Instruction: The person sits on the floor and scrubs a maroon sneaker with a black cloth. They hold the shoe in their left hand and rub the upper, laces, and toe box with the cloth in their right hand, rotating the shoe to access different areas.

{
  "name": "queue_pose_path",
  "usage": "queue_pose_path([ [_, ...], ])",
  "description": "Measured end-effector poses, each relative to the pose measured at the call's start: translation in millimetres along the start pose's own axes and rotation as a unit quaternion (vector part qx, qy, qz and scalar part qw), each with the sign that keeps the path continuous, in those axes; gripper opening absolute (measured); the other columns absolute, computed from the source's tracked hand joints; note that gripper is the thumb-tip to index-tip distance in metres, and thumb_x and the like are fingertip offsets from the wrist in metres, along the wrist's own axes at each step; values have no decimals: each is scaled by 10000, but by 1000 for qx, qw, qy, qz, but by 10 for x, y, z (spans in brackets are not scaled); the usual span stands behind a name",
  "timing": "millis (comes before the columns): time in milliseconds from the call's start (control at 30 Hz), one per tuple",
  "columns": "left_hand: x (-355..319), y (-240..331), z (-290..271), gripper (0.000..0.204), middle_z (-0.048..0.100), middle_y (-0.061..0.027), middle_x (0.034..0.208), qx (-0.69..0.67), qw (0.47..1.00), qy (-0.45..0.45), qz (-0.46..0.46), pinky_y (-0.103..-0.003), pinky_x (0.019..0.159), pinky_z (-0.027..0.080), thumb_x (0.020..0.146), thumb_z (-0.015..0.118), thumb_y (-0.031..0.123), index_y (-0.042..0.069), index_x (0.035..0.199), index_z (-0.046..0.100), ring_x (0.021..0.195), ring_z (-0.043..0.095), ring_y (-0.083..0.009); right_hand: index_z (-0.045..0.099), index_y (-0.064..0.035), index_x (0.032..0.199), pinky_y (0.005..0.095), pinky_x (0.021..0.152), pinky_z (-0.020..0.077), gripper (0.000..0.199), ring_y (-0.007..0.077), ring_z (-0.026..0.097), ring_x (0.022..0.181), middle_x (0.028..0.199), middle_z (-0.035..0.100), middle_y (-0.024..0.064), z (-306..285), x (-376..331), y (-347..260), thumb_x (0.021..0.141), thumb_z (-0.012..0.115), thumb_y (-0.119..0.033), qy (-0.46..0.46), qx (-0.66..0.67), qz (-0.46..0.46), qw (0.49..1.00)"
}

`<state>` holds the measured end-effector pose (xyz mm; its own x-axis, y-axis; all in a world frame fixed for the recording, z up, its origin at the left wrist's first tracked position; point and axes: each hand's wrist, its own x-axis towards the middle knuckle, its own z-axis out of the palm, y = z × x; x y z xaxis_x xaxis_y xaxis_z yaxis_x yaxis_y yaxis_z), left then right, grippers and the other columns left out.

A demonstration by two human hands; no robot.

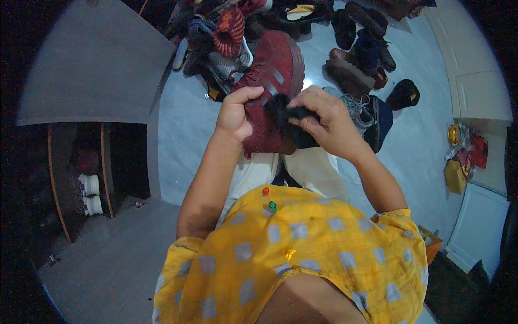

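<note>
A maroon shoe (274, 56) with grey stripes on its side is held up in front of me, toe pointing away. My left hand (237, 114) grips it near the heel end, with the thumb laid over the upper. Against the shoe's right side, my right hand (330, 121) pinches a dark, fuzzy, brush-like thing (280, 112). Its exact kind is hard to make out in the shadow. The fingers of my right hand partly cover it.
Many shoes lie on the pale floor (181, 146), including brown shoes (348, 74) and a grey laced sneaker (359, 108). An open cabinet at left holds white shoes (90, 194). Bags (458, 170) sit by the right wall, near a white cabinet door (477, 227).
</note>
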<state>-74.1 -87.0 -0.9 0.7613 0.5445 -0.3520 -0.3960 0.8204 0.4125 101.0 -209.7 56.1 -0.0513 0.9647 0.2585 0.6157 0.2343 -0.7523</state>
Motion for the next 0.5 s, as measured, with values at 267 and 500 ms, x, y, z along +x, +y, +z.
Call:
queue_pose_path([
  [267, -179, -84, 161, 337, 666, -147, 1096, 28, 999, -13, 9, -428, 962, 488, 802, 571, 47, -18, 1130, 617, 1019, 643, -279, 575, -83, 1030, 437, 705, 503, 316, 370, 603, 853, 958, 576, 139, 133, 73, 80, 736, 661, -6, 218, -127, -26, 967],
  [500, -458, -235, 507, 534, 619, -117, 1178, 197, 978, -47, 45, -381, 1001, 451, 755, 641, 33, 24, 1274, 515, 1099, 596, -251, 584, -20, 1003, 335, 728, 482, 168, 266, 617, 802, 895, 623, 143, -329, 275, 29, 842, 618, -57, 345, -47, 33, 937],
])
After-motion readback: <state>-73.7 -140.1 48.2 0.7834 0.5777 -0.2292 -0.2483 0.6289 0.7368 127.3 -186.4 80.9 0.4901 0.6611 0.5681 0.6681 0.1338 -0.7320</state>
